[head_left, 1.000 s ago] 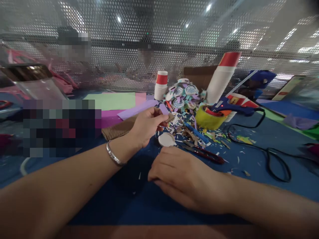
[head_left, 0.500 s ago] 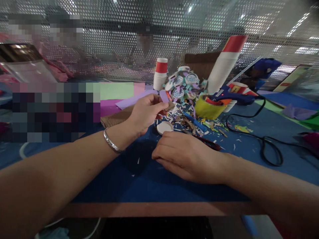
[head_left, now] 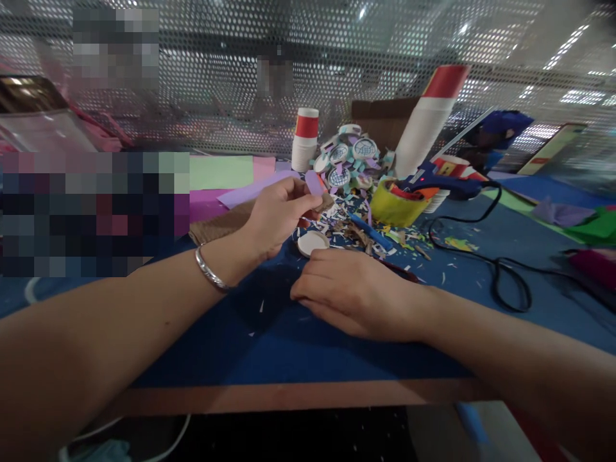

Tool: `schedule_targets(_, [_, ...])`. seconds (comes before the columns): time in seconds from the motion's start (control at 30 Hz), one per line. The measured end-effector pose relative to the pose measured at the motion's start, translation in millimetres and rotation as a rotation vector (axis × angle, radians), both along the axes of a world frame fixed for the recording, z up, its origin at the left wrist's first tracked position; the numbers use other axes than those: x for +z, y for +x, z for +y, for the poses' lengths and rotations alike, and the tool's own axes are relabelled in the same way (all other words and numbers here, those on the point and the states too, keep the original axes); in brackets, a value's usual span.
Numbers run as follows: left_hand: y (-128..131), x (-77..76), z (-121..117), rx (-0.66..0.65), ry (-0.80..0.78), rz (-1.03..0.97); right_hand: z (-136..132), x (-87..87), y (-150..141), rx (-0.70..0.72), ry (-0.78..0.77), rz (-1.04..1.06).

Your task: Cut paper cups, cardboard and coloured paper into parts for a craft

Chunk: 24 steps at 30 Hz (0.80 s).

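My left hand (head_left: 282, 215), a silver bangle at its wrist, pinches a small piece of brown cardboard (head_left: 327, 204) between thumb and fingers above the table. A purple paper strip (head_left: 315, 182) shows just beyond those fingertips; whether it touches them I cannot tell. My right hand (head_left: 349, 292) is low over the blue tabletop, back of the hand up and fingers curled inward. What those fingers hold, if anything, is hidden. Just beyond its knuckles lies a shallow white paper cup bottom (head_left: 312, 243). Behind that are scattered paper scraps (head_left: 344, 218) and a blue pen-like tool (head_left: 370, 232).
A heap of decorated paper discs (head_left: 349, 157) sits at the back between stacked paper cups (head_left: 306, 138) and a taller leaning stack (head_left: 428, 125). A blue glue gun (head_left: 440, 183) rests by a yellow tape roll (head_left: 397, 204); its black cord (head_left: 510, 282) loops rightward. Coloured sheets (head_left: 221, 172) lie left.
The whole view has shifted slightly, so things sit a little further left and higher. Both hands keep nearly the same pose, the left still pinching the cardboard.
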<state>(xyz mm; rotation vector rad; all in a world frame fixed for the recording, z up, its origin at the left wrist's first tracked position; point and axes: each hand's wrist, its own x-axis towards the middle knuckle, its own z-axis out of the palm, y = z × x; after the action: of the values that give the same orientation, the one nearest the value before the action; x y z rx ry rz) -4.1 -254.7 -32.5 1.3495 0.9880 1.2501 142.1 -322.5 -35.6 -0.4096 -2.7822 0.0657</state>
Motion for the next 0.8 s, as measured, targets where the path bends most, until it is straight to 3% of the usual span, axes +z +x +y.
schedule_targets(0.8, [-2.5, -0.4, -1.9, 0.006, 0.06, 0.01, -1.3, 0.1, -0.2, 0.026, 0.039, -0.028])
